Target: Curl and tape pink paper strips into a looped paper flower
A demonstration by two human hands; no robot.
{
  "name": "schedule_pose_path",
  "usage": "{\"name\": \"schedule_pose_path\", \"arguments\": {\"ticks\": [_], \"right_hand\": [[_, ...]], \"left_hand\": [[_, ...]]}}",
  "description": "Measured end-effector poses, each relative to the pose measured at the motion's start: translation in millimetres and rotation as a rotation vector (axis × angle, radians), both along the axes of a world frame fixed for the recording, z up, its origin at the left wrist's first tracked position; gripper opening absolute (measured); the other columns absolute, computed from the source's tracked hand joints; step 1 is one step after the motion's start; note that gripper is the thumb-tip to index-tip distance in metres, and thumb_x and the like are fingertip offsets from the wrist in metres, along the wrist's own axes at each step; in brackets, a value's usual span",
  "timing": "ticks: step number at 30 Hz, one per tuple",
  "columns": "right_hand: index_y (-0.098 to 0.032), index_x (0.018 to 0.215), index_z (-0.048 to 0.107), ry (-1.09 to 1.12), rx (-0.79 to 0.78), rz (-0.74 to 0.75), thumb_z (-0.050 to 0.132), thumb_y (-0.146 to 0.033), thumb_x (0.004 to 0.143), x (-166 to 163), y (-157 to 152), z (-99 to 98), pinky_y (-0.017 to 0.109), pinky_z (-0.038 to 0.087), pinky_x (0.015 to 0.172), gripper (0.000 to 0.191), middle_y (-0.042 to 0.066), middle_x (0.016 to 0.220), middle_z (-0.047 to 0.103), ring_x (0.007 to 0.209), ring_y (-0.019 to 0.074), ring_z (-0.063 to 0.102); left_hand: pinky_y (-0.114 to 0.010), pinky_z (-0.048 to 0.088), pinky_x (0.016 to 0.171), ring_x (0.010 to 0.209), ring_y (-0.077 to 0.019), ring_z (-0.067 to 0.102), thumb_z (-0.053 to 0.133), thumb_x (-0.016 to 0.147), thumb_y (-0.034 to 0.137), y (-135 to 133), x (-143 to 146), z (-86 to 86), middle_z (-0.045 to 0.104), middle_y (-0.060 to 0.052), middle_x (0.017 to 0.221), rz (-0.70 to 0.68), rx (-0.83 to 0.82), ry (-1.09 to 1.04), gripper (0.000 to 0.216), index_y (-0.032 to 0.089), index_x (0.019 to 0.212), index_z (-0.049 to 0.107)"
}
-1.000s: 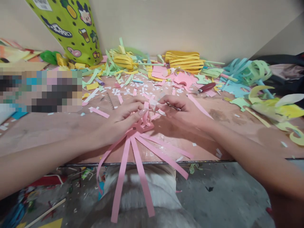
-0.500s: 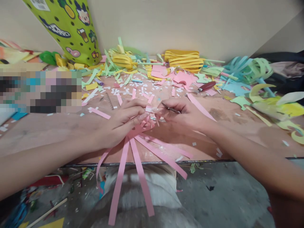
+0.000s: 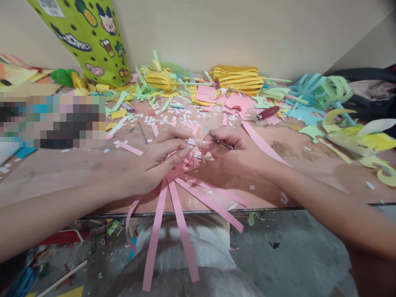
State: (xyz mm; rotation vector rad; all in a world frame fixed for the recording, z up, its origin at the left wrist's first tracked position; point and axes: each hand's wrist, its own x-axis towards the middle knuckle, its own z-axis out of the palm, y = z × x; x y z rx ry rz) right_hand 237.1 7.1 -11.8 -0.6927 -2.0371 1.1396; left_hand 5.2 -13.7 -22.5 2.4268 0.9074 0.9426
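Note:
My left hand [image 3: 168,154] is closed, thumb and fingers pinching the end of a pink paper strip that has a small white tab [image 3: 191,141] on it. Against that tab rest the fingertips of my right hand [image 3: 230,146], closed with a slim dark metal tool [image 3: 221,141] tucked across its fingers; the tool's exact kind is unclear. Beneath both hands lies a pink paper piece with long strips [image 3: 182,222] fanning out, several hanging over the table's front edge. Its middle is partly hidden by my fingers.
Yellow strip-paper lanterns [image 3: 236,78], pink, green and blue scraps, and white bits litter the back of the table [image 3: 77,173]. A red-handled cutter [image 3: 267,112] lies behind my right hand. A green patterned bag [image 3: 95,45] stands back left. Blue-green paper loops [image 3: 334,90] sit right.
Both hands stay nearly in place, with the fingertips still together at the white tab. The hanging pink strips have shifted slightly, and the view has moved a little.

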Motion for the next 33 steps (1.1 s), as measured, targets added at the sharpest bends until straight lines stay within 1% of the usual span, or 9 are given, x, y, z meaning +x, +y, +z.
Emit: {"name": "schedule_pose_path", "arguments": {"ticks": [4,6,9,11,14,19,28,33], "right_hand": [[-0.016,0.074,0.059,-0.004,-0.030,-0.033,0.059,-0.061,0.093,0.2,-0.5,0.3,0.026,0.033,0.062,0.048,-0.004,0.068,0.050,0.063,0.0086,0.042],[-0.016,0.074,0.059,-0.001,-0.036,-0.034,0.059,-0.060,0.093,-0.1,-0.9,0.9,0.025,0.033,0.062,0.048,-0.003,0.068,0.051,0.063,0.0084,0.042],[-0.016,0.073,0.059,-0.009,-0.030,-0.033,0.060,-0.061,0.092,-0.8,-1.7,2.4,0.025,0.033,0.062,0.048,-0.003,0.068,0.054,0.064,0.0086,0.044],[-0.016,0.075,0.060,-0.018,-0.028,-0.042,0.059,-0.060,0.093,-0.9,-2.4,2.9,0.025,0.033,0.061,0.048,-0.002,0.069,0.056,0.065,0.0090,0.046],[-0.015,0.077,0.062,-0.022,-0.025,-0.061,0.059,-0.053,0.095,-0.5,-3.3,2.0,0.024,0.035,0.062,0.043,-0.002,0.071,0.057,0.067,0.0088,0.048],[-0.014,0.078,0.065,-0.034,-0.034,-0.074,0.060,-0.043,0.097,0.1,-4.2,0.0,0.023,0.038,0.063,0.035,-0.001,0.074,0.060,0.069,0.0086,0.052],[-0.014,0.079,0.067,-0.012,-0.014,-0.081,0.064,-0.025,0.095,-0.7,-3.7,0.0,0.022,0.039,0.065,0.020,-0.001,0.074,0.064,0.070,0.0082,0.055],[-0.014,0.078,0.067,-0.019,-0.008,-0.093,0.064,-0.028,0.096,-0.6,-3.9,0.5,0.022,0.040,0.065,0.023,-0.001,0.074,0.063,0.071,0.0087,0.056]], "left_hand": [[-0.030,0.047,0.104,0.110,-0.0192,0.061,0.045,0.104,0.025,-0.1,-0.6,-1.8,0.068,-0.002,0.115,0.019,-0.006,0.017,0.027,0.023,0.097,0.071],[-0.029,0.047,0.104,0.111,-0.0188,0.061,0.045,0.104,0.025,-0.4,0.3,-0.9,0.068,-0.002,0.114,0.011,0.011,0.029,0.027,0.022,0.095,0.070],[-0.024,0.046,0.103,0.111,-0.0171,0.062,0.046,0.103,0.020,-0.9,2.2,1.5,0.070,-0.002,0.108,-0.009,0.069,0.031,0.027,0.019,0.091,0.070],[-0.022,0.045,0.102,0.111,-0.0154,0.062,0.047,0.103,0.016,-1.1,2.6,1.7,0.070,-0.002,0.107,-0.013,0.106,0.016,0.026,0.019,0.092,0.070],[-0.021,0.046,0.101,0.109,-0.0142,0.062,0.048,0.102,0.014,-1.3,1.8,0.1,0.069,-0.001,0.110,0.002,0.136,-0.003,0.024,0.018,0.095,0.071],[-0.021,0.047,0.099,0.107,-0.0140,0.063,0.049,0.101,0.012,-2.2,1.8,0.6,0.067,-0.001,0.109,0.001,0.140,-0.007,0.024,0.018,0.092,0.070],[-0.022,0.048,0.098,0.106,-0.0145,0.062,0.049,0.101,0.013,-2.2,3.2,3.5,0.067,-0.001,0.107,0.006,0.127,-0.009,0.025,0.018,0.091,0.071],[-0.023,0.048,0.098,0.105,-0.0146,0.062,0.049,0.102,0.014,-1.7,2.4,1.7,0.067,-0.001,0.107,0.007,0.129,-0.021,0.024,0.019,0.092,0.071]]}}
